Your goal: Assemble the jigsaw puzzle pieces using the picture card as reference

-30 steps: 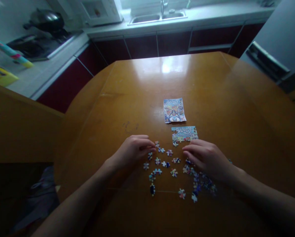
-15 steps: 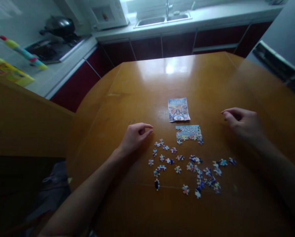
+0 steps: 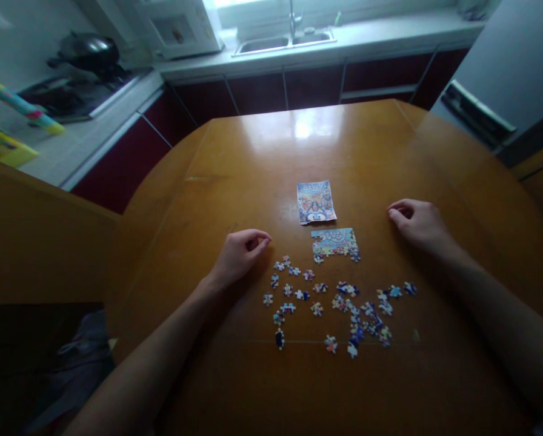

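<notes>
My left hand [image 3: 243, 253] rests on the wooden table, left of the loose jigsaw pieces [image 3: 294, 271]. Its thumb and index fingertip come together, with nothing visible in them. On the right, my right hand [image 3: 419, 223] also lies curled on the tabletop, fingertips pinched and no piece showing. Between the hands is a partly joined jigsaw puzzle [image 3: 335, 241], its upper part light blue and its lower edge uneven. Just beyond it lies a creased picture sheet [image 3: 316, 203] with a penguin-like figure. More pieces form a denser cluster [image 3: 366, 321] nearer to me, some overlapping.
The wooden table [image 3: 253, 163] has a glossy top with cut corners. Beyond it runs a counter with a sink [image 3: 289, 42], a white microwave [image 3: 180, 27] and a stove bearing a dark wok [image 3: 89, 51]. A pale appliance [image 3: 503, 66] stands at the right.
The view has shifted, so everything sits further left in the picture. My left thumb and index fingertip have drawn together. The puzzle, the sheet and the loose pieces keep their layout.
</notes>
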`<state>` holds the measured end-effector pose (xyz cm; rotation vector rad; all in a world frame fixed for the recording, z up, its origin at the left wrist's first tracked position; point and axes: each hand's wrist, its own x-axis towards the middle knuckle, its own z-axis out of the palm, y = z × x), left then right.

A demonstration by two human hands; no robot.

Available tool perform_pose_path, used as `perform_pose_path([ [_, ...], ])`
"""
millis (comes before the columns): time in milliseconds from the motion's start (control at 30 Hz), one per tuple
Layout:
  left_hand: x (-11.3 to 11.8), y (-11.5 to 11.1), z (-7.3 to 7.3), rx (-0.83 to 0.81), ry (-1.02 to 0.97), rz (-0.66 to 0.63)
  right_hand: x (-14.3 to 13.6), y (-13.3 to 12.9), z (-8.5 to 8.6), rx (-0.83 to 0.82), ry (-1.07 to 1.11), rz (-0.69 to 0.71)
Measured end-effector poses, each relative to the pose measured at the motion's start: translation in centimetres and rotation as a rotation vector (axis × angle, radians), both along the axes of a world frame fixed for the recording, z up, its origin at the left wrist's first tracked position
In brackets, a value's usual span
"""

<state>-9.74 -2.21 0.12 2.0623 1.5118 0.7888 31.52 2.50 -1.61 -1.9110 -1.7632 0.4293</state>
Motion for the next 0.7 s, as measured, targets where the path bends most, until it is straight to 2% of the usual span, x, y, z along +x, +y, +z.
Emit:
perform_pose_path([
  [700, 0.33, -0.45, -0.30, 0.010, 0.022, -0.069, -0.53, 0.11, -0.27, 0.024, -0.010, -0.037],
])
